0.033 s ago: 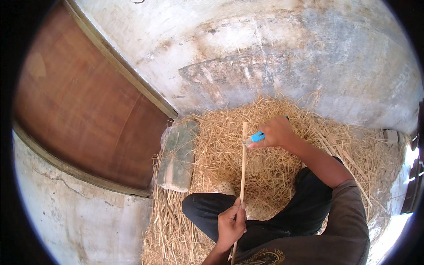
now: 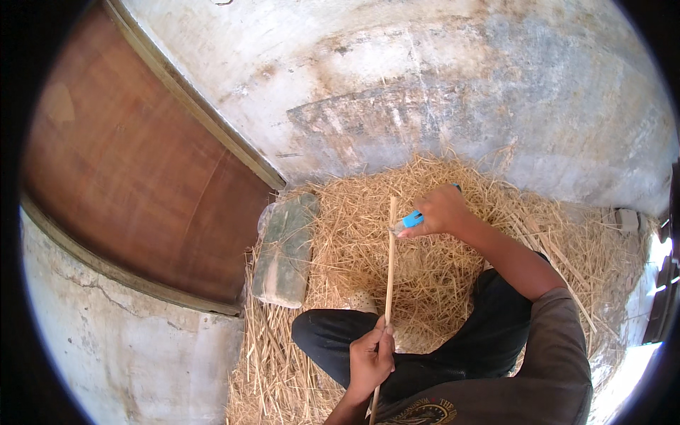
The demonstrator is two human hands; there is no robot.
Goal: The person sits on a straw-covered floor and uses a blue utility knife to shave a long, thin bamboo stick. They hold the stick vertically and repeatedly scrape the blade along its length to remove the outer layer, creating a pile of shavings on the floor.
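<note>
Pinches slender, pale, woody strip point(image 2: 389, 276) in left grip point(image 2: 372, 356); points long axis near-to-far; clasps blue cutter point(image 2: 412, 219) in right grip point(image 2: 440, 210).

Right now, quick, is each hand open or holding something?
Left hand: closed, holding a pale wooden strip.
Right hand: closed, holding a blue utility knife.

Stick point(image 2: 389, 283) pale, woody, matt and fairly smooth along its length; cutter point(image 2: 412, 219) bright blue, smooth, plastic-looking, its blade point(image 2: 398, 228) grey and metallic. Straw point(image 2: 354, 244) dry, fibrous, coarse, dull; block point(image 2: 287, 248) stone-like, matt, its face worn and blotchy; trousers point(image 2: 326, 336) and shirt point(image 2: 510, 397) of dark matt cloth, the shirt bearing a print. Wall point(image 2: 460, 92) of rough, stained, flaking plaster; brown panel point(image 2: 142, 156) of wood, smoothish with grain showing, its wooden frame point(image 2: 191, 95) duller and weathered.
</note>
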